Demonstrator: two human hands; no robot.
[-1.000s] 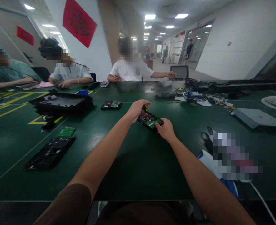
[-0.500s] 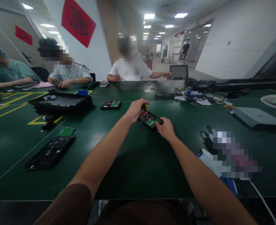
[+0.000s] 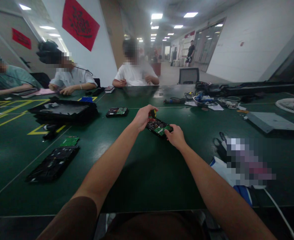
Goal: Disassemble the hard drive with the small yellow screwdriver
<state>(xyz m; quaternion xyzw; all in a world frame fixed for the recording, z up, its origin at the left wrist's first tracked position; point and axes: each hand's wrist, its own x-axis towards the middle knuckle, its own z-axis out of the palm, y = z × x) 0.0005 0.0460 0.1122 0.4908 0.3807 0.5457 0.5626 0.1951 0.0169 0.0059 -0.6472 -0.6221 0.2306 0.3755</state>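
A hard drive (image 3: 159,128) with a green circuit board and a black casing lies tilted on the green table. My right hand (image 3: 176,136) grips its near right end, thumb on top by the board. Over its far left end, my left hand (image 3: 143,117) is closed round a screwdriver (image 3: 153,113) with a black-and-yellow handle, held upright. The tip of the screwdriver is hidden, so I cannot tell whether it touches a screw. Farther left rests a second drive (image 3: 117,112), its green board facing up.
At left lie a black drive caddy (image 3: 54,163) and a green circuit board (image 3: 69,141). Behind them stands a black tray (image 3: 62,111). Cables (image 3: 204,99), a grey metal box (image 3: 274,122) and a white-and-blue packet (image 3: 224,170) are at right. Several people sit across the table.
Both hands stay at the hard drive with almost no movement. The person in white opposite has drawn an outstretched arm back in. My view has shifted slightly.
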